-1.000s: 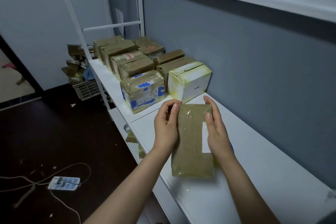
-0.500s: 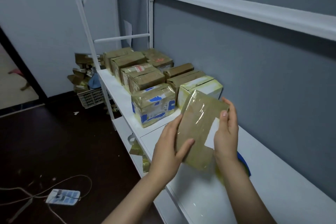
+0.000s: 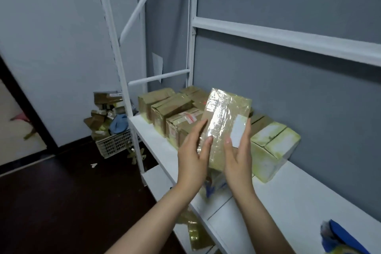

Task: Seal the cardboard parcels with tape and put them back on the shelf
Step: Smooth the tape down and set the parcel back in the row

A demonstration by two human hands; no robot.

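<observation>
A flat cardboard parcel (image 3: 223, 121), wrapped in shiny clear tape and bearing a white label, is held tilted in the air above the white shelf (image 3: 288, 202). My left hand (image 3: 192, 156) holds its left edge, thumb on the taped front. My right hand (image 3: 239, 156) holds its lower right side, thumb by the label. Behind the parcel, taped brown parcels (image 3: 171, 107) stand in rows on the shelf, with a pale white parcel (image 3: 272, 150) at the near end. A parcel with blue marks below my hands is mostly hidden.
A blue tape dispenser (image 3: 340, 237) lies on the shelf at the lower right. A white crate (image 3: 115, 144) heaped with cardboard scraps sits on the dark floor past the shelf's end. White shelf posts (image 3: 117, 51) and a rail (image 3: 288, 37) rise above. Taped scraps lie on the lower shelf.
Both hands have lifted the parcel off the shelf and carried it up and back, over the row of parcels. The view has tilted upward.
</observation>
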